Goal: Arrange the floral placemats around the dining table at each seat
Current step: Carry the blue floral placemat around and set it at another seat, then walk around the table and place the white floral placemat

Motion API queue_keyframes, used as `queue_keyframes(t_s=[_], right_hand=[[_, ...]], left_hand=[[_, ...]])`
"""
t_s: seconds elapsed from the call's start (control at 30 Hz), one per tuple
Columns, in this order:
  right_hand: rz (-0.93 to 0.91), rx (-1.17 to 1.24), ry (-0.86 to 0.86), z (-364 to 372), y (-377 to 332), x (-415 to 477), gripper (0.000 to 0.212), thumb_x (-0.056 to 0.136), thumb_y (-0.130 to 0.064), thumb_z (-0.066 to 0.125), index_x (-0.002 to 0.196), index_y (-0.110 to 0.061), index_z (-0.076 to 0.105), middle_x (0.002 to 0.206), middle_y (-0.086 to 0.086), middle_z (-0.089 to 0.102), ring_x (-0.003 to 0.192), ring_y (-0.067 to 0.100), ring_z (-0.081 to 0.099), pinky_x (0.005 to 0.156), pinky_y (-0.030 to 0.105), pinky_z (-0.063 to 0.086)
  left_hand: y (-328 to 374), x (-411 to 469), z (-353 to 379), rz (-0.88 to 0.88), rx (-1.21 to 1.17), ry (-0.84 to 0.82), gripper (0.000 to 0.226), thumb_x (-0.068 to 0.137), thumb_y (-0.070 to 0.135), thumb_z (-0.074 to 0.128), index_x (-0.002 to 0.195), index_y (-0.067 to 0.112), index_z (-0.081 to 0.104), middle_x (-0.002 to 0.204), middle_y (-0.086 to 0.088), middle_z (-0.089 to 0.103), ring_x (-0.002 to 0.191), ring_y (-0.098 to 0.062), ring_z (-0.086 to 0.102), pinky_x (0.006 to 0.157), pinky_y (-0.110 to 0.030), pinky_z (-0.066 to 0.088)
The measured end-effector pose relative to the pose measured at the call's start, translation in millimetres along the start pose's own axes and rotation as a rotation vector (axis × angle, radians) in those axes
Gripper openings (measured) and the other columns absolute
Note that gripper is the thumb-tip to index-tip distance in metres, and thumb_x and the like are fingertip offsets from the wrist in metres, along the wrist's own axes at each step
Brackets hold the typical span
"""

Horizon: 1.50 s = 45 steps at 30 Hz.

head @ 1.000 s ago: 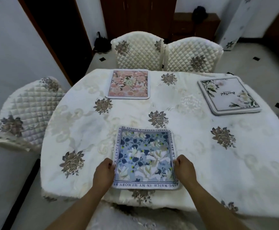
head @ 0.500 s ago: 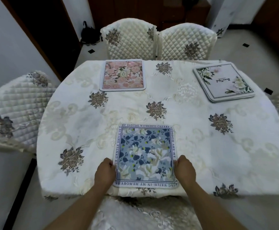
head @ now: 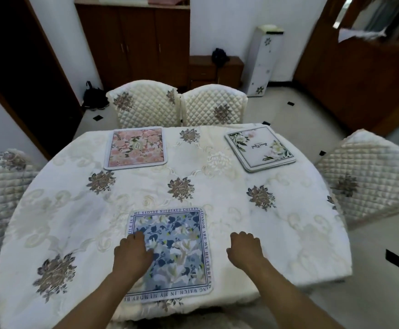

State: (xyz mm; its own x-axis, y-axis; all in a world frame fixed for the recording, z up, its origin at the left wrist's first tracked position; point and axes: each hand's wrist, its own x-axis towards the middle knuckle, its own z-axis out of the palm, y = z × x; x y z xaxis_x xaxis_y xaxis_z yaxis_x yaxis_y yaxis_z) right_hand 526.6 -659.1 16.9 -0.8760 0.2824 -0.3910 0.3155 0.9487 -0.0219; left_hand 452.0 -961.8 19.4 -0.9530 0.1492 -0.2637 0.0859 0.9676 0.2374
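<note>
A blue floral placemat (head: 177, 252) lies flat at the near edge of the oval table (head: 75, 210). My left hand (head: 133, 254) hovers over or rests on its left part, fingers loosely curled, holding nothing. My right hand (head: 244, 249) is to the right of the mat, off it, fingers curled and empty. A pink floral placemat (head: 136, 147) lies at the far left seat. A stack of white floral placemats (head: 260, 148) sits at the far right, turned at an angle.
Quilted cream chairs stand around the table: two at the far side (head: 146, 103) (head: 213, 104), one at the left (head: 1, 191), one at the right (head: 369, 172). A wooden cabinet (head: 132, 39) and a white floral appliance (head: 263, 60) stand by the far wall.
Both hands let go of the blue mat's edges. The left hand moved onto the mat, the right hand moved away to the right. The view tilted up.
</note>
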Motion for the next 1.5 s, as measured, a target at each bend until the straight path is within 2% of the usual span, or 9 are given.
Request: queue_keyframes(t_s=[0.17,0.3,0.53,0.67,0.9,1.03,1.17,1.3,1.5], right_hand=[[-0.055,-0.11,0.09,-42.8,75.8,4.4,0.027,0.093,-0.03,0.047,0.115,-0.015,0.051,0.117,0.007,0.058,0.11,0.029,0.052,0.095,0.041,0.036],[-0.107,-0.124,0.156,-59.8,154.9,9.2,0.029,0.094,-0.033,0.046,0.117,-0.016,0.05,0.118,0.007,0.057,0.111,0.029,0.051,0.093,0.041,0.036],[-0.126,-0.129,0.123,-85.7,296.8,9.0,0.025,0.093,-0.03,0.049,0.113,-0.016,0.051,0.115,0.006,0.058,0.108,0.028,0.052,0.09,0.039,0.037],[-0.122,-0.133,0.155,-105.3,345.5,10.3,0.025,0.095,-0.034,0.048,0.112,-0.015,0.052,0.115,0.007,0.058,0.111,0.029,0.053,0.095,0.041,0.038],[-0.044,-0.011,0.186,-132.7,409.3,-8.5,0.032,0.091,-0.032,0.05,0.116,-0.013,0.056,0.124,0.011,0.061,0.117,0.029,0.056,0.096,0.037,0.044],[0.097,0.094,0.214,-141.8,479.4,-29.0,0.026,0.087,-0.031,0.053,0.106,-0.018,0.064,0.114,0.009,0.067,0.107,0.029,0.061,0.09,0.034,0.045],[0.2,0.158,0.237,-144.2,565.1,-33.4,0.026,0.086,-0.03,0.054,0.106,-0.016,0.063,0.112,0.011,0.066,0.105,0.03,0.061,0.088,0.032,0.047],[0.206,0.139,0.296,-148.1,663.7,-17.8,0.026,0.089,-0.029,0.049,0.106,-0.013,0.062,0.113,0.013,0.064,0.105,0.032,0.059,0.089,0.035,0.043],[0.153,0.107,0.276,-188.5,829.6,16.8,0.024,0.09,-0.031,0.053,0.103,-0.012,0.057,0.108,0.014,0.062,0.103,0.036,0.056,0.088,0.041,0.038]], left_hand=[[82.2,-3.4,-27.6,0.097,0.125,0.086,0.046,0.091,0.047,0.051,0.126,0.017,0.046,0.12,-0.007,0.059,0.109,-0.028,0.055,0.085,-0.038,0.045],[151.3,-11.1,-17.2,0.084,0.166,0.097,0.045,0.094,0.048,0.047,0.127,0.018,0.045,0.121,-0.005,0.058,0.11,-0.026,0.054,0.088,-0.038,0.047],[275.3,-35.6,8.8,0.028,0.106,0.144,0.043,0.092,0.047,0.051,0.121,0.016,0.05,0.116,-0.007,0.062,0.106,-0.027,0.058,0.082,-0.035,0.048],[329.7,-45.5,7.9,0.065,0.182,0.162,0.036,0.09,0.05,0.048,0.109,0.019,0.051,0.103,-0.003,0.062,0.099,-0.024,0.059,0.078,-0.035,0.046],[420.2,-22.1,14.0,0.228,0.274,0.16,0.038,0.09,0.051,0.047,0.111,0.021,0.053,0.106,0.0,0.062,0.102,-0.023,0.057,0.085,-0.037,0.041],[508.0,-9.5,32.3,0.353,0.278,0.134,0.044,0.089,0.053,0.049,0.118,0.02,0.052,0.117,-0.002,0.062,0.11,-0.026,0.057,0.09,-0.039,0.043],[602.2,-7.4,55.9,0.49,0.342,0.097,0.04,0.089,0.056,0.047,0.109,0.021,0.05,0.105,0.0,0.061,0.101,-0.024,0.057,0.083,-0.038,0.041],[707.5,16.5,75.7,0.514,0.33,0.113,0.039,0.088,0.057,0.048,0.105,0.022,0.051,0.098,0.001,0.058,0.096,-0.023,0.056,0.078,-0.036,0.039],[901.6,40.3,96.8,0.516,0.201,0.13,0.036,0.086,0.054,0.051,0.099,0.02,0.051,0.105,-0.007,0.062,0.1,-0.03,0.058,0.075,-0.037,0.04]])
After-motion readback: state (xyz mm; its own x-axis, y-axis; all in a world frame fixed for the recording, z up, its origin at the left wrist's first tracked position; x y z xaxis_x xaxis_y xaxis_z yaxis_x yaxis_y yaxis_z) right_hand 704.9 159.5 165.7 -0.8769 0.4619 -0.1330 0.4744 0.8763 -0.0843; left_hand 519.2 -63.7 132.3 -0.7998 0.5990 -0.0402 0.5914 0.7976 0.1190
